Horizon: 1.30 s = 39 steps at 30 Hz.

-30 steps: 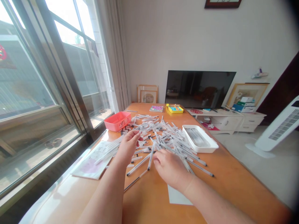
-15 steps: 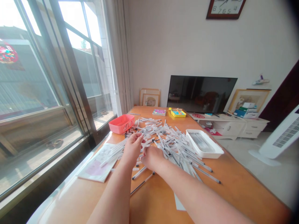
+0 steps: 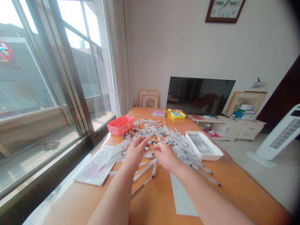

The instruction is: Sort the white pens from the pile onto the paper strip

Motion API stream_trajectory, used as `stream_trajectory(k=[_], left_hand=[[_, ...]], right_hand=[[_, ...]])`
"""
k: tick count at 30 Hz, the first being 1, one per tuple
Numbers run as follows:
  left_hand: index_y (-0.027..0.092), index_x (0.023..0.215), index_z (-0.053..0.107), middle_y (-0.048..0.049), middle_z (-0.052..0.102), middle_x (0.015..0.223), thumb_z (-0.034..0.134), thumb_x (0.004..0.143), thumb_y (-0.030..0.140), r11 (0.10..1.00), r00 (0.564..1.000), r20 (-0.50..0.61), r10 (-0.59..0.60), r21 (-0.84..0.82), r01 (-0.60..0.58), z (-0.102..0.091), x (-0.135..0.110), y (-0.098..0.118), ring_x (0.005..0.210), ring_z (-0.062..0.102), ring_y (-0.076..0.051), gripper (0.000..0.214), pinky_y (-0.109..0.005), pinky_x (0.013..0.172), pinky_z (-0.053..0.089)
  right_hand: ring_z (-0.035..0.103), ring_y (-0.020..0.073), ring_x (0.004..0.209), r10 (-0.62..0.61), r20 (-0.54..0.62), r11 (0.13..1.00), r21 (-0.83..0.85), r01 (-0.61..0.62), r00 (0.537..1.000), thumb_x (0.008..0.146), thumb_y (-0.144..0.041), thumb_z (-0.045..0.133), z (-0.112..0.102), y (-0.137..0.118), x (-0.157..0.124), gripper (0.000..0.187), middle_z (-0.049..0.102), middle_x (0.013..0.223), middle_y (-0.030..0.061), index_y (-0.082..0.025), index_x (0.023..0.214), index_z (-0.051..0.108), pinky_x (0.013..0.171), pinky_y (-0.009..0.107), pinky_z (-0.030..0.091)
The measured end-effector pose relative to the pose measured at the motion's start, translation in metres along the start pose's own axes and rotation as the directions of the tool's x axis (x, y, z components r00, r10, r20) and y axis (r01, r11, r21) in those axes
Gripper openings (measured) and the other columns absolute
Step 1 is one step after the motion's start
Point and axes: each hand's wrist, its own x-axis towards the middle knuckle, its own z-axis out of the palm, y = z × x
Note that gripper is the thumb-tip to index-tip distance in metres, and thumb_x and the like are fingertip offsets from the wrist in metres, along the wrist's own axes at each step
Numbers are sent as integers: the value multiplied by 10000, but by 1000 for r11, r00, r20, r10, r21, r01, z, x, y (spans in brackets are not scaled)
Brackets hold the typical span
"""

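Narrowly, the left hand (image 3: 136,149) and right hand (image 3: 165,156) pinch small pen parts (image 3: 153,142).

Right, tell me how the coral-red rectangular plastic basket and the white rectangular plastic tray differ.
The coral-red basket sits at the left edge of the loose pile of translucent, black-ended pens; the white tray sits at the right. The basket's side wall bears a pattern; the tray's looks plain. The tray holds slim greyish sticks; the basket's floor is hidden. Both are open-topped, on the orange-brown table.
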Motion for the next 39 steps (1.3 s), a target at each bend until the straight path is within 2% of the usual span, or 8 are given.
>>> stream_trajectory(k=[2,4,9,13,15,24,33,39], left_hand=[[177,934,629,-21,658,768,654,824,469,1000,998,54,-14,-9,14,7,-5,2,551,459,-84,313,-209,526,358],[175,910,614,-24,657,770,639,842,461,999,993,118,-29,-14,31,14,-10,5,546,448,-82,295,-208,520,347],[170,927,609,-31,662,772,618,875,442,998,962,264,-67,-3,70,28,-21,8,562,431,-82,277,-210,535,334],[162,981,632,-30,654,772,610,892,436,997,934,346,-82,42,72,37,-26,7,582,429,-87,288,-218,559,342],[154,981,634,-28,644,766,608,898,422,996,922,378,-82,54,67,40,-27,8,595,440,-93,282,-226,574,352],[163,1013,643,-39,652,810,571,932,470,994,881,468,-69,104,23,40,-29,11,713,507,-132,326,-252,655,385],[167,1076,664,-47,664,822,564,928,516,990,872,483,-77,141,9,39,-30,9,732,517,-144,392,-262,659,389],[166,1080,663,-51,668,839,562,925,529,990,870,488,-65,141,-6,39,-31,9,744,524,-147,408,-260,665,392]], right_hand=[[633,174,709,105,26,961,253,-108,994,792,-234,500,-20,11,-5,271,713,784,27,-200,979,692,606,261,453],[633,171,703,190,29,890,417,-185,981,779,-249,513,-37,21,-12,283,717,821,42,-188,980,704,591,261,463],[683,188,802,260,-16,692,700,-175,965,748,-286,643,-59,34,-26,250,734,919,80,-166,967,654,743,313,544],[712,226,912,222,28,574,804,-154,975,753,-347,727,-64,33,-32,302,742,964,90,-180,970,597,804,343,553],[715,225,895,195,37,577,804,-145,980,773,-376,731,-65,32,-32,313,742,950,89,-178,974,595,795,343,551],[636,182,787,71,-4,705,708,-48,997,795,-390,727,-61,36,-30,301,706,854,59,-155,981,691,722,317,510],[571,162,770,18,-45,774,633,14,999,814,-343,700,-60,42,-29,226,676,816,18,-178,968,712,703,297,449],[580,160,779,3,-7,775,632,2,1000,815,-321,694,-62,37,-31,207,686,835,20,-165,950,703,729,293,445]])
